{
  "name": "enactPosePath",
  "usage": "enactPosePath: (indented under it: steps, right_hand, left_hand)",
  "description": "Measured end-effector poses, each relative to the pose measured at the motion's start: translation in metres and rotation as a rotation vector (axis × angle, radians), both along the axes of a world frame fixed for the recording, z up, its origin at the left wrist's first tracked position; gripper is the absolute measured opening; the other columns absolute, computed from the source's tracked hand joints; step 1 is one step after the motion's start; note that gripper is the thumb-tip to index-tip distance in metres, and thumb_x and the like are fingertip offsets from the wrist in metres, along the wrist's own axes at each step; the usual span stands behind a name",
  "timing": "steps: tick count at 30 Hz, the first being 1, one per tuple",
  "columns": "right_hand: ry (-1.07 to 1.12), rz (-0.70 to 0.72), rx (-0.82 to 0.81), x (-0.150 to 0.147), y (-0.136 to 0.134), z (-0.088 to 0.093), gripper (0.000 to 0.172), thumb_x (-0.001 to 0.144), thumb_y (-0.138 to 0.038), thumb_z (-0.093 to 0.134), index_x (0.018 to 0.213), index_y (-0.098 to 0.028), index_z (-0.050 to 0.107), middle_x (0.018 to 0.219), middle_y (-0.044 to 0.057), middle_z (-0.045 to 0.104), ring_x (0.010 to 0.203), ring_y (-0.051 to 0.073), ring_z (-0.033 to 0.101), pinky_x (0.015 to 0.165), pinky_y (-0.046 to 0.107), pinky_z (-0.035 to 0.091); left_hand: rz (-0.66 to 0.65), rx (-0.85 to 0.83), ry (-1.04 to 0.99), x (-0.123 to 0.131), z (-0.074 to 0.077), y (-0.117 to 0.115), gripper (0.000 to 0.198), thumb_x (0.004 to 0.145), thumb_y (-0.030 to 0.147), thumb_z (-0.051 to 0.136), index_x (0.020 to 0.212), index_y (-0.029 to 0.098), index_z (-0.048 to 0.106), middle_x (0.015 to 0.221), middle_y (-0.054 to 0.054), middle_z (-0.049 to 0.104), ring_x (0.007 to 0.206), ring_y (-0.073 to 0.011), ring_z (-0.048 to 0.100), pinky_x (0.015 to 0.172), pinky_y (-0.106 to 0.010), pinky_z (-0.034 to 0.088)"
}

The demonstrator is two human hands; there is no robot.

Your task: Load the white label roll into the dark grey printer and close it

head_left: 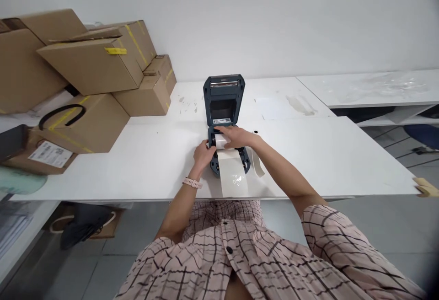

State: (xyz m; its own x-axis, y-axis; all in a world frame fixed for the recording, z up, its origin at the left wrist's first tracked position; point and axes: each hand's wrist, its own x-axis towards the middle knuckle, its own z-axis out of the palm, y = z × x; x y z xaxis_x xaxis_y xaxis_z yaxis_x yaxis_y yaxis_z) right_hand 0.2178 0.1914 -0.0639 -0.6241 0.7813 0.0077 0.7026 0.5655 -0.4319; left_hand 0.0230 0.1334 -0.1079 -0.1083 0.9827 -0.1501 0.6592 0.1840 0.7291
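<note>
A dark blue-grey label printer stands on the white table with its lid raised. Inside lies a white label roll; its loose strip runs toward me to the table's front edge. My left hand is closed at the printer's left side, its thumb over the rim beside the roll. Across the top of the roll reaches my right hand, fingers toward the back and left, thumb on the near side, with the roll between them. The palm hides the roll's right end.
Several cardboard boxes are stacked on the left. Right of the printer lies a curled paper strip. Clear plastic lies on the far right table, and a brown piece sits at the right corner.
</note>
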Motion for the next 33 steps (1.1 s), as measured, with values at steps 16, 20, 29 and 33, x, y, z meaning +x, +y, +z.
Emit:
enactPosePath:
  steps: [16,20,29,33]
  right_hand:
    - [0.562,0.039,-0.054,0.093,-0.077,0.069,0.110,0.070,-0.039,0.090,0.164,-0.034,0.034,0.147,0.009,0.063,0.134,0.034,0.061,0.112,0.054,0.053]
    - [0.774,-0.316,-0.081,0.170,-0.112,0.042,0.116,0.066,-0.033,0.094,0.165,-0.039,0.033,0.144,0.014,0.064,0.129,0.036,0.064,0.099,0.051,0.061]
    - [0.967,-0.758,-0.110,0.202,-0.054,-0.089,0.128,0.052,-0.036,0.087,0.165,-0.022,0.028,0.151,0.020,0.056,0.131,0.039,0.063,0.113,0.063,0.050]
    - [0.978,-0.665,-0.144,0.200,-0.048,-0.088,0.124,0.058,-0.037,0.087,0.166,-0.028,0.027,0.162,0.017,0.048,0.149,0.038,0.049,0.126,0.065,0.032]
  left_hand:
    - [-0.055,0.016,0.086,0.001,0.006,-0.003,0.043,0.091,0.030,0.050,0.130,0.019,0.065,0.116,-0.014,0.077,0.108,-0.0331,0.071,0.086,-0.040,0.051]
    - [-0.039,0.028,0.035,0.001,0.002,-0.004,0.039,0.091,0.028,0.048,0.125,0.019,0.067,0.108,-0.012,0.077,0.098,-0.0295,0.071,0.081,-0.037,0.050]
    - [-0.032,0.063,-0.022,-0.001,-0.004,-0.002,0.039,0.089,0.028,0.049,0.122,0.019,0.068,0.099,-0.008,0.076,0.085,-0.0248,0.068,0.073,-0.033,0.046]
    - [-0.034,0.077,-0.050,-0.003,-0.008,-0.002,0.040,0.089,0.030,0.050,0.123,0.019,0.068,0.098,-0.008,0.075,0.084,-0.0242,0.067,0.071,-0.032,0.045]
